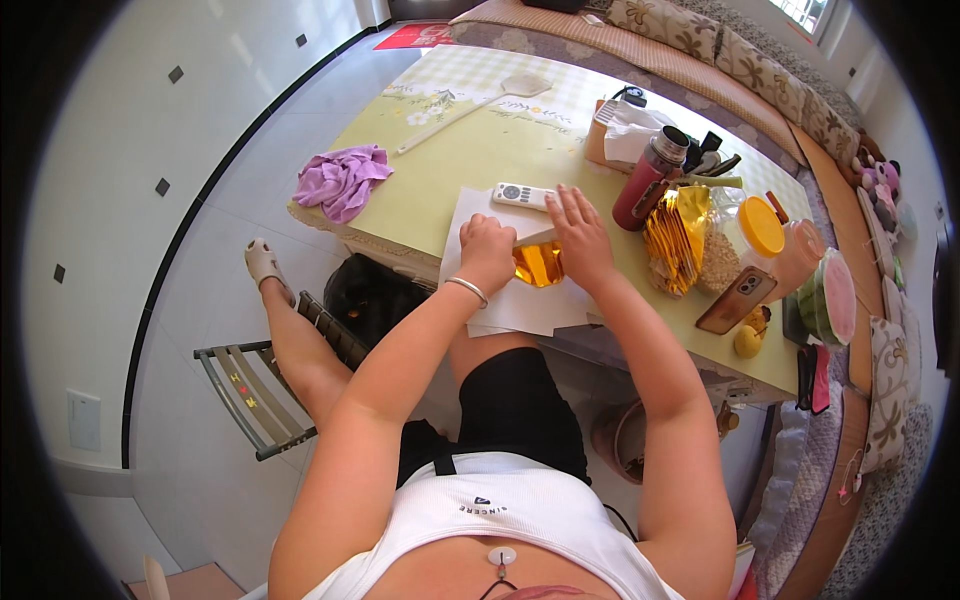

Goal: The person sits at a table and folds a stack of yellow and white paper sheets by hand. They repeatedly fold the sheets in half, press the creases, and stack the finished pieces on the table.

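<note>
My left hand (487,252) is closed in a fist over white paper sheets (512,308) at the table's near edge. What its fingers hold, if anything, is hidden. My right hand (582,240) lies flat with fingers stretched out, pressing beside a shiny gold foil piece (540,265). That foil sits between the two hands, on the paper. A pale strip (532,238) runs along the foil's far edge, from one hand toward the other. Just beyond it is a white remote control (523,196), close to my right fingertips.
A purple cloth (343,183) and pale fly swatter (475,112) lie to the left. On the right stand a pink flask (645,185), a stack of gold foil (675,240), a yellow-lidded jar (740,240), a phone (737,298) and a cut watermelon (828,300). A folding stool (262,395) is below left.
</note>
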